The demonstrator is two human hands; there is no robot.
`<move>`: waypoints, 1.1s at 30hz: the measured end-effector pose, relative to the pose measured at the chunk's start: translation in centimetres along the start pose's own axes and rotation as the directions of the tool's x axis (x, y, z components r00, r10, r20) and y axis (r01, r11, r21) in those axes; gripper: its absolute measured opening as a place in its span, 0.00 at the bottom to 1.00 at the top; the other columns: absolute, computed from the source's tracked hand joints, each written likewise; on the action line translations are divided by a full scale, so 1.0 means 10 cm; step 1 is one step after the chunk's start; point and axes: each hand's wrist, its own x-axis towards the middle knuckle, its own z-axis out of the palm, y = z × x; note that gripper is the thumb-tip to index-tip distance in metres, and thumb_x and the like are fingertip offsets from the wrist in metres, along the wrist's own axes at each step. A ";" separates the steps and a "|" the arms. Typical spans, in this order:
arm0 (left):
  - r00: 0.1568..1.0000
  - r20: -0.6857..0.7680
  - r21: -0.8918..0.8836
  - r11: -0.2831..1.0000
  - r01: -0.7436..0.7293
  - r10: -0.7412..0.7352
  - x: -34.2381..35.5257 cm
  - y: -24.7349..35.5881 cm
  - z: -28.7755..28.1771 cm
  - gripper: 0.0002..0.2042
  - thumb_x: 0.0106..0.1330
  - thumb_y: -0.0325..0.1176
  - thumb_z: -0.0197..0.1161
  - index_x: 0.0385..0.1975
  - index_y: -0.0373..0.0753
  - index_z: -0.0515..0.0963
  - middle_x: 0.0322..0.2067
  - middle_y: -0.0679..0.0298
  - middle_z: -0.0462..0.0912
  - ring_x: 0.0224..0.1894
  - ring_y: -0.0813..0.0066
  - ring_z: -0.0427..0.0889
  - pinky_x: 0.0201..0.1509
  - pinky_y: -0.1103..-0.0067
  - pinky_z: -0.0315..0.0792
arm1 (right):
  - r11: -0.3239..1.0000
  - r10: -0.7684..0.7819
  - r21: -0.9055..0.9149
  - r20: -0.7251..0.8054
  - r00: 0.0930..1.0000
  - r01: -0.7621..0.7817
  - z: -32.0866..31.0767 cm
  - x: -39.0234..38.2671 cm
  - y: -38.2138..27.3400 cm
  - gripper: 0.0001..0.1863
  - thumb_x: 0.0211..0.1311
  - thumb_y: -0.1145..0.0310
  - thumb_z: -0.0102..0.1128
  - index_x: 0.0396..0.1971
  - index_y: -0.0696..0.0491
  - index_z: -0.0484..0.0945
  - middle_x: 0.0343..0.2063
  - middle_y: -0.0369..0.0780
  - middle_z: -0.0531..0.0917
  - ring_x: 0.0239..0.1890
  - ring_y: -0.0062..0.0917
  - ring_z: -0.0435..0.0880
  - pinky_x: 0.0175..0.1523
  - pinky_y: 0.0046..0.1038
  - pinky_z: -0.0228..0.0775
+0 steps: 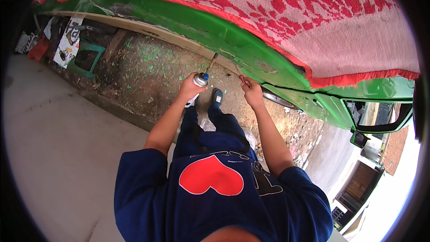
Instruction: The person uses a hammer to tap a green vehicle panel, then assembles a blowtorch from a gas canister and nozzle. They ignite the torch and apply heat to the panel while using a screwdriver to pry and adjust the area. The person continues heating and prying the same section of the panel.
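My left hand is closed around a gas torch, a canister with a blue knob and a long metal nozzle aimed at the lower edge of a green vehicle panel. No flame can be made out. To its right, my right hand grips the reddish handle of a scraper. Its thin metal end reaches to the panel's lower part; whether it touches is too small to tell. Bare, scuffed patches mark the green paint. Over the vehicle's upper part lies a red and pink patterned blanket.
Green paint flakes are scattered on the dirt below the panel. At the left stand a green plastic frame and a printed board, beside concrete paving. A wheel and side mirror are at the right.
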 end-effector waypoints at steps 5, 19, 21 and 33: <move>1.000 0.018 0.000 1.000 0.014 -0.014 0.02 -0.05 -0.03 0.35 0.44 0.38 0.81 0.53 0.33 0.74 0.42 0.52 0.85 0.46 0.62 0.85 0.52 0.71 0.76 | 0.999 0.045 -0.025 0.002 0.999 -0.045 0.01 -0.05 -0.14 0.19 0.64 0.65 0.63 0.52 0.56 0.79 0.28 0.39 0.83 0.29 0.20 0.77 0.37 0.24 0.68; 0.999 -0.011 0.045 0.998 -0.034 0.035 0.13 -0.11 -0.04 0.34 0.43 0.38 0.81 0.51 0.31 0.74 0.41 0.52 0.85 0.45 0.62 0.85 0.51 0.71 0.77 | 0.996 0.075 0.044 -0.036 0.997 -0.073 0.01 -0.11 0.05 0.20 0.63 0.64 0.64 0.54 0.54 0.79 0.27 0.37 0.82 0.24 0.19 0.74 0.30 0.24 0.66; 1.000 -0.006 0.039 0.999 -0.029 0.029 0.13 -0.09 -0.06 0.34 0.43 0.38 0.81 0.51 0.31 0.74 0.41 0.52 0.85 0.44 0.62 0.85 0.50 0.71 0.77 | 0.995 0.087 0.047 -0.029 0.996 -0.086 0.02 -0.10 0.07 0.20 0.63 0.64 0.64 0.54 0.54 0.79 0.27 0.37 0.82 0.23 0.18 0.74 0.30 0.24 0.66; 0.997 -0.036 0.035 0.997 -0.065 0.066 0.16 -0.15 -0.11 0.33 0.42 0.40 0.81 0.49 0.33 0.75 0.40 0.52 0.85 0.43 0.62 0.86 0.49 0.70 0.77 | 0.996 0.082 0.047 -0.003 0.997 -0.082 0.07 -0.07 -0.06 0.22 0.63 0.64 0.63 0.55 0.55 0.78 0.29 0.37 0.83 0.24 0.18 0.75 0.31 0.24 0.67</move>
